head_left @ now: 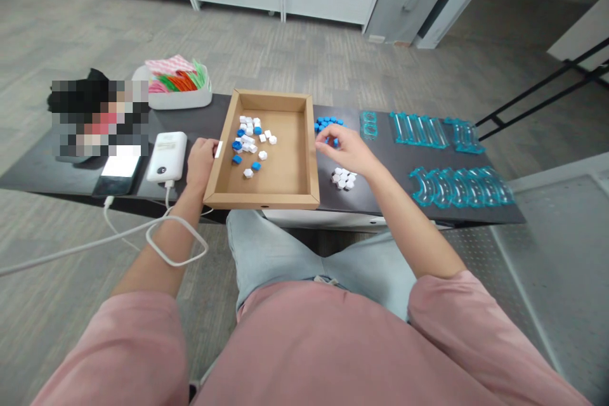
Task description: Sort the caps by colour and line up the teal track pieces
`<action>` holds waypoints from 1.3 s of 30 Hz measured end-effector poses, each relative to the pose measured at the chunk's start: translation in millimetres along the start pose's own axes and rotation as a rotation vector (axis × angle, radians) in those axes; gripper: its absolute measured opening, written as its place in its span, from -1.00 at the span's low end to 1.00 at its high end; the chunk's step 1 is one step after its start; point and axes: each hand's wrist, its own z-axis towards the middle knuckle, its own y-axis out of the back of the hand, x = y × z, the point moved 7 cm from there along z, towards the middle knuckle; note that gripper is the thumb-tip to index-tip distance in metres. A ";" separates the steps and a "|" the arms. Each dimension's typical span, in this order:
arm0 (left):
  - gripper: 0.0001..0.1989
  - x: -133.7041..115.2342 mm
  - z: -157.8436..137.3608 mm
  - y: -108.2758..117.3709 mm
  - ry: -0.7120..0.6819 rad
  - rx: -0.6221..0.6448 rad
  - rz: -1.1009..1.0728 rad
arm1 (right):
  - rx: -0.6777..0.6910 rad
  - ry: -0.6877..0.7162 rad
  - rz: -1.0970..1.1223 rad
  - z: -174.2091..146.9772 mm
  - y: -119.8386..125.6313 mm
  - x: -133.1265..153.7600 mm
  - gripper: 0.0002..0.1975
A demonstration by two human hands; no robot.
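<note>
A shallow brown cardboard box (290,181) lies on the table, its front edge near the table's front. Inside, mostly in the left half, are loose small white blocks (247,144) and a few blue blocks (236,160). My left hand (200,162) is closed against the box's left wall, beside a white tab. My right hand (349,149) has curled fingers, thumb and forefinger tips at the box's right wall. Beyond that hand sits a cluster of blue pieces (328,120), partly covered by it. Nearer me is a group of white hexagonal pieces (343,179).
Rows of clear teal plastic parts (419,130) and curved teal parts (459,187) lie on the right. On the left are a white power bank (166,157), a phone (117,171) and a white bin (185,98) of colourful strips. A white cable (157,222) loops over my left forearm.
</note>
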 end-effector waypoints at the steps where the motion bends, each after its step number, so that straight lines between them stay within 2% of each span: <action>1: -0.77 -0.9 -0.9 0.1 0.001 0.002 0.000 | 0.072 0.053 -0.039 14.6 -16.4 17.3 -0.82; 4: -0.76 -3.6 -1.8 0.8 -0.004 0.005 0.008 | 0.264 0.120 -0.216 55.4 -69.2 55.1 -0.79; 8: -0.75 -4.2 0.4 2.6 -0.003 -0.017 0.026 | 0.461 0.085 -0.457 90.8 -129.1 71.2 -0.69; 10: -0.74 -3.7 1.7 2.1 -0.010 -0.016 0.025 | 0.520 0.091 -0.493 97.3 -146.4 73.2 -0.67; 12: -0.73 -2.7 2.5 0.6 -0.017 -0.006 0.021 | 0.515 0.108 -0.439 98.3 -149.2 74.3 -0.67; 15: -0.73 -1.1 2.5 -1.1 -0.022 -0.005 0.020 | 0.382 0.153 -0.242 89.9 -119.8 72.8 -0.66; 17: -0.73 -0.1 2.4 -1.3 -0.019 -0.011 0.024 | 0.240 0.183 -0.119 75.5 -79.4 65.9 -0.70; 19: -0.72 0.6 2.6 -1.5 -0.016 -0.009 0.025 | 0.089 0.155 -0.053 53.1 -30.3 49.7 -0.75; 22: -0.68 1.2 4.0 -2.8 -0.016 0.025 0.029 | -0.106 -0.024 -0.026 6.7 38.7 9.0 -0.78; 25: -0.66 2.3 5.9 -3.1 -0.010 0.047 0.046 | -0.215 -0.233 -0.010 -45.4 78.6 -35.2 -0.68; 28: -0.67 1.7 6.9 -2.1 -0.015 0.042 0.054 | -0.246 -0.409 0.012 -87.8 82.5 -69.4 -0.62; 31: -0.68 -0.5 6.4 -1.0 -0.023 0.041 0.057 | -0.240 -0.532 0.058 -112.7 64.4 -90.2 -0.60; 35: -0.71 -2.3 5.4 -0.1 -0.012 0.042 0.052 | -0.181 -0.530 0.202 -119.8 40.4 -104.5 -0.54; 39: -0.78 -2.0 5.1 -0.3 -0.012 0.025 0.004 | -0.262 -0.479 0.157 -110.3 51.7 -106.7 -0.58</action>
